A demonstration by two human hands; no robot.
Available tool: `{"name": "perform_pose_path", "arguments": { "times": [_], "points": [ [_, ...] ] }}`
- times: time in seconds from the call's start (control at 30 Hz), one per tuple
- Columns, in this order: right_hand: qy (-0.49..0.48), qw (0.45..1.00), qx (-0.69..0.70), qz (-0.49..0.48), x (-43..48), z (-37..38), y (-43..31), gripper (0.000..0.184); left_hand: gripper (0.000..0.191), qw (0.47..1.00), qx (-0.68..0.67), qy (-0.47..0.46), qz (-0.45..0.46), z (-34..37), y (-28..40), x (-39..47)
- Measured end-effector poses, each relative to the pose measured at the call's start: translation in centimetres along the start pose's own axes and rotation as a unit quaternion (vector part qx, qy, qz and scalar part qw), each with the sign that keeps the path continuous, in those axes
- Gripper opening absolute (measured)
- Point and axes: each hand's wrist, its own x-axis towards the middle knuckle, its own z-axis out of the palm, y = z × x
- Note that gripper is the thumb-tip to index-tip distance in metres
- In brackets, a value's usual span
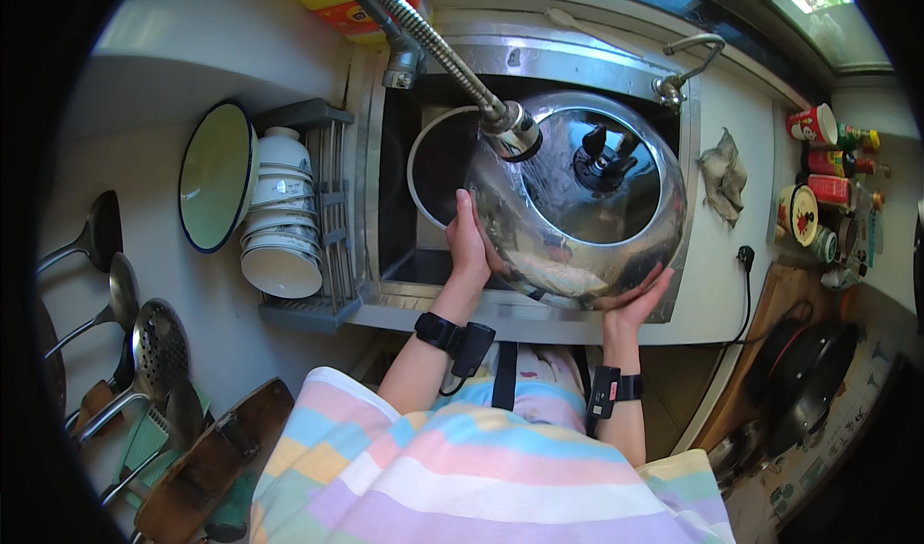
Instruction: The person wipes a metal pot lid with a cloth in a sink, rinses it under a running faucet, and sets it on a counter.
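Note:
My left hand (468,244) and my right hand (637,295) hold a large domed metal pan lid (548,262) by its rim, left and lower right. The lid has a round glass centre and a black knob (603,161), which faces up. It is wet and lies tilted over the stainless steel sink (393,270). Right above the lid's upper left part hangs the head of a flexible metal faucet (512,136). Partly under the lid, at its left, a round pot or basin (440,169) with a pale rim stands in the sink.
Left of the sink, a dish rack (336,205) holds stacked white bowls (278,212) beside an enamel basin (216,176). A second small tap (671,86) and a grey rag (723,176) are at the right, with a black plug (746,255), bottles and a black wok (808,385) beyond.

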Motion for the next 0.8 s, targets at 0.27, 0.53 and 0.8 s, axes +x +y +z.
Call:
{"name": "perform_pose_path", "arguments": {
  "times": [0.27, 0.53, 0.8],
  "points": [
    [-0.157, 0.975, -0.091, 0.128, 11.7, -4.1, -5.9, 0.053, 0.044, 0.960, 0.184, -0.209, -0.015, 0.9, 5.6, 5.8],
    [-0.127, 0.990, -0.014, 0.057, 4.1, -0.7, -3.2, 0.061, 0.051, 0.957, 0.238, -0.065, 0.152, 1.2, 0.6, 5.0],
    [-0.069, 0.997, 0.023, 0.021, 2.4, -2.4, 0.2, 0.072, 0.041, 0.980, 0.128, -0.063, 0.138, 0.6, -0.9, 1.5]
  ]
}}
